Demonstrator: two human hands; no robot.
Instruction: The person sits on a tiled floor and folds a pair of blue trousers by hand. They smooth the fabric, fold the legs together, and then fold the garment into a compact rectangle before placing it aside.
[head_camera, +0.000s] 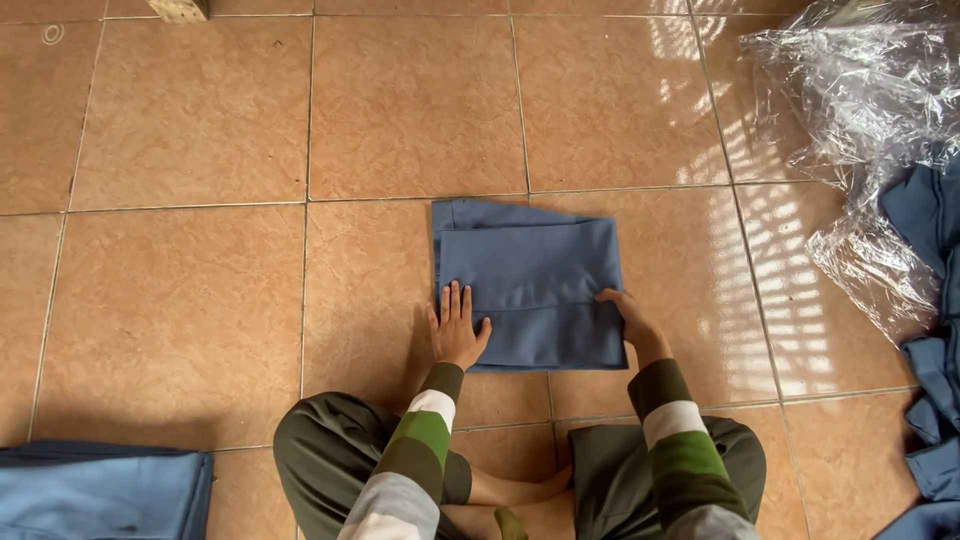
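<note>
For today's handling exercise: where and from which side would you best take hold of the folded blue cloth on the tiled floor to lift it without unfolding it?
Probably by its two short side edges, one hand from each side. The folded blue cloth lies flat in layers, with the left hand on its left edge and the right hand at its right. Pinching all layers there should keep the fold together.

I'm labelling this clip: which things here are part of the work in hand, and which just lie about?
In hand: folded blue cloth, left hand flat on it, right hand at its edge.
Lying about: clear plastic wrap, blue garments at right, blue stack, wooden block.
</note>
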